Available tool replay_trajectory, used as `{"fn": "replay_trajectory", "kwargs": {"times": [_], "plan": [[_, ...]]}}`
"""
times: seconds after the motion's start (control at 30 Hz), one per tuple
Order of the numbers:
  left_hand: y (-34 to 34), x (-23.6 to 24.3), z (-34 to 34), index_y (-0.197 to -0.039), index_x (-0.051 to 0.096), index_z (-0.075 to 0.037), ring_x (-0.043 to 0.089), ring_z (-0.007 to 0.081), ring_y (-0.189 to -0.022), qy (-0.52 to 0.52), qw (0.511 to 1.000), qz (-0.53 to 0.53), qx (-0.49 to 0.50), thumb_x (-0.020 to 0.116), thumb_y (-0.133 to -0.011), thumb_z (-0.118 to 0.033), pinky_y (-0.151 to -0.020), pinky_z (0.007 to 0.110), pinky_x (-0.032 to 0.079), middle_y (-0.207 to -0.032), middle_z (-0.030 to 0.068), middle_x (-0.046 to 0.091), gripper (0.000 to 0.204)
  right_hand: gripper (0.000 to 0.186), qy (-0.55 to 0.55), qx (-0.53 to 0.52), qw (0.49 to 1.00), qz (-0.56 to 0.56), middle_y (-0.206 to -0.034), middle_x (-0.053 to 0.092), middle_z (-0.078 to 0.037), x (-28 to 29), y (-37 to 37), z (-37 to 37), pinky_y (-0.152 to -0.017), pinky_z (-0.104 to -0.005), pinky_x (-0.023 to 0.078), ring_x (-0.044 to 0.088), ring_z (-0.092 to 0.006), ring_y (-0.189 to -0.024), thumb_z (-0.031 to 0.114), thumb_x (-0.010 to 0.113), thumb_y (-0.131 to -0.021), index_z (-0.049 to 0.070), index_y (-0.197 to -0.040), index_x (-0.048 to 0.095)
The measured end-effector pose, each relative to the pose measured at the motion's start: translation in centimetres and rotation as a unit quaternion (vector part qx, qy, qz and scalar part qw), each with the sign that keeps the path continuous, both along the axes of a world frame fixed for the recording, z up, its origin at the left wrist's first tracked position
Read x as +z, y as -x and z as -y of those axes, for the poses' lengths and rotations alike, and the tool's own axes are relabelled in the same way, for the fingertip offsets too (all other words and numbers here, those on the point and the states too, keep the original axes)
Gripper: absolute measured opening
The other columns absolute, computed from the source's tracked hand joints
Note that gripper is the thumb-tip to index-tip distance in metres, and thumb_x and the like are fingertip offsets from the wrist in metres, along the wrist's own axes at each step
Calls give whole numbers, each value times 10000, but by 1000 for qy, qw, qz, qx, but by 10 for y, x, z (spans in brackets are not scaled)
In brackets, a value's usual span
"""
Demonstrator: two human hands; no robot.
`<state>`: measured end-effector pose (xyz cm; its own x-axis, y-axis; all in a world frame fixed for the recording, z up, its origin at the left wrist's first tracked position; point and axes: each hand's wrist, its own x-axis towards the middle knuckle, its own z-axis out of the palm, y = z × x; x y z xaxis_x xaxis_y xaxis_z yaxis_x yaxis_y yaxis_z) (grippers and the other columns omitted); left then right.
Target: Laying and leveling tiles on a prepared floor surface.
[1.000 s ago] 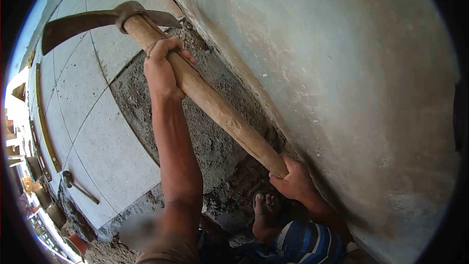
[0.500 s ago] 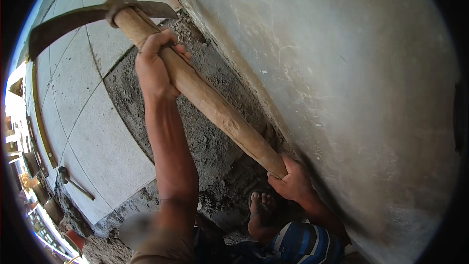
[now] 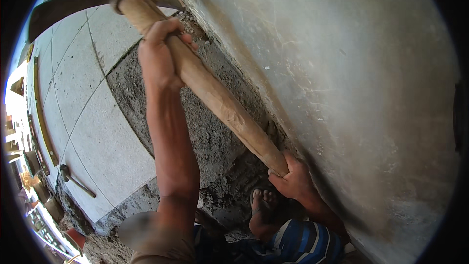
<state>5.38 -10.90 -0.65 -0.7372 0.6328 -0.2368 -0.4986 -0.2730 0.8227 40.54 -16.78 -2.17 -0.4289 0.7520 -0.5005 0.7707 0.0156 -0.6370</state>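
Left grip wrapped round mattock handle, just below head; right grip clasped round butt end. Mattock slants above grey mortar, alongside plastered wall. Pale floor tiles at left; hammer lies at their edge.

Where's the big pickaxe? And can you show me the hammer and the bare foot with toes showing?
Pickaxe (image 3: 226,110): head view, middle of its wooden handle.
Hammer (image 3: 80,185): head view, on its handle.
Bare foot (image 3: 261,212): head view, top of the foot, behind the toes.
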Motion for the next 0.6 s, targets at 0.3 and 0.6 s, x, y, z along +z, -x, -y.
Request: {"fn": "replay_trajectory", "kwargs": {"times": [0.3, 0.6], "plan": [[2, -98, -32, -875, 609, 13, 604, 198, -576, 92, 993, 70, -12, 654, -851, -122, -527, 358, 539, -728, 94, 603, 144, 419, 27, 11, 998, 58, -900, 676, -271, -31, 5, -4, -732, -512, 531, 663, -483, -891, 216, 743, -767, 32, -1111, 591], [5, 8, 23, -942, 621, 15, 624, 183, -627, -50, 999, -7, 14, 595, -902, -138, -572, 326, 565, -762, 95, 613, 160, 400, -31, 61, 997, -22, -885, 675, -249, 6, -4, -4, -742, -459, 539, 681, -454, -873, 214, 753, -773, 11, -1086, 608]]}}
